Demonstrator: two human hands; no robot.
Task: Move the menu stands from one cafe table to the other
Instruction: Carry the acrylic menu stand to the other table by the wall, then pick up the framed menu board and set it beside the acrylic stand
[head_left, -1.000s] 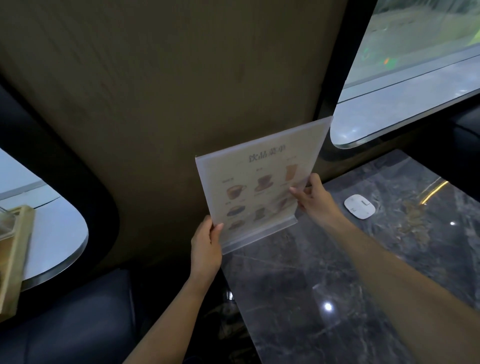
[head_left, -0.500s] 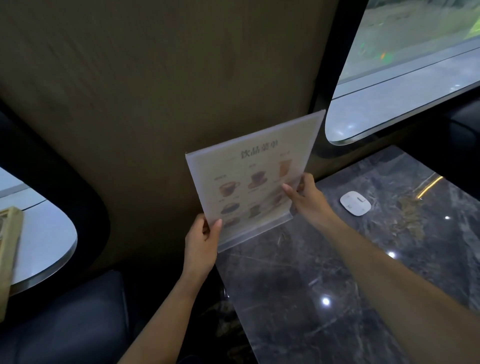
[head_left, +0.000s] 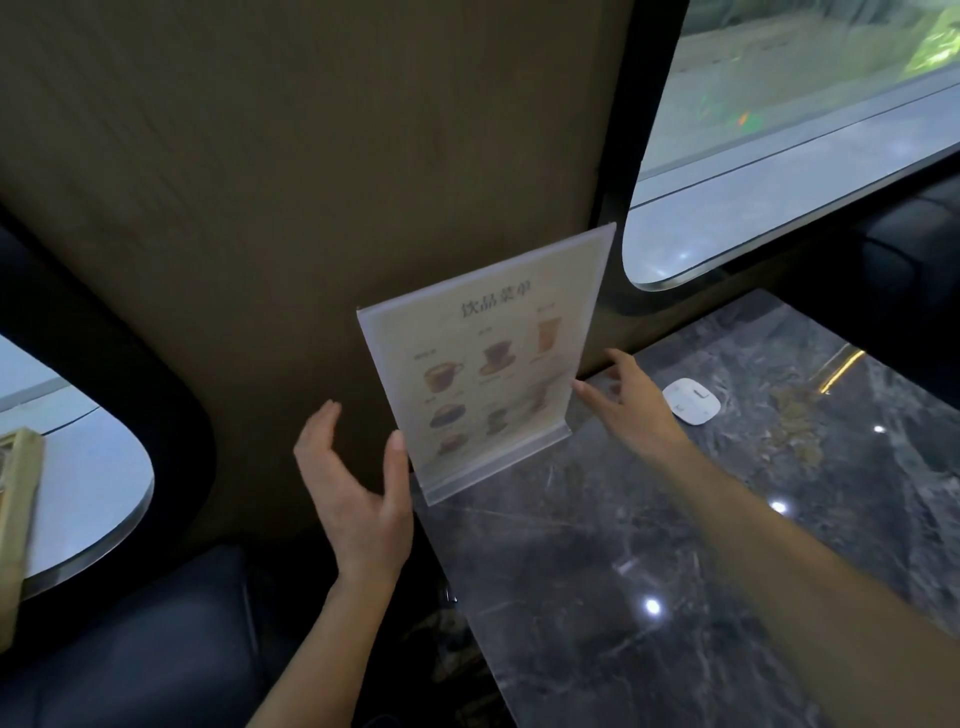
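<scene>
Menu stand (head_left: 483, 364) now stood on the marble table (head_left: 675, 571), just released: left hand (head_left: 358, 499) and right hand (head_left: 631, 402) had spread open beside it, placement apparently finished

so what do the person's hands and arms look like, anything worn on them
Both the left hand and the right hand are bare, with no gloves. No rings, watch or bracelet show on the fingers or wrists. Both forearms are uncovered as far as the frame shows, so no sleeves are visible.
</scene>
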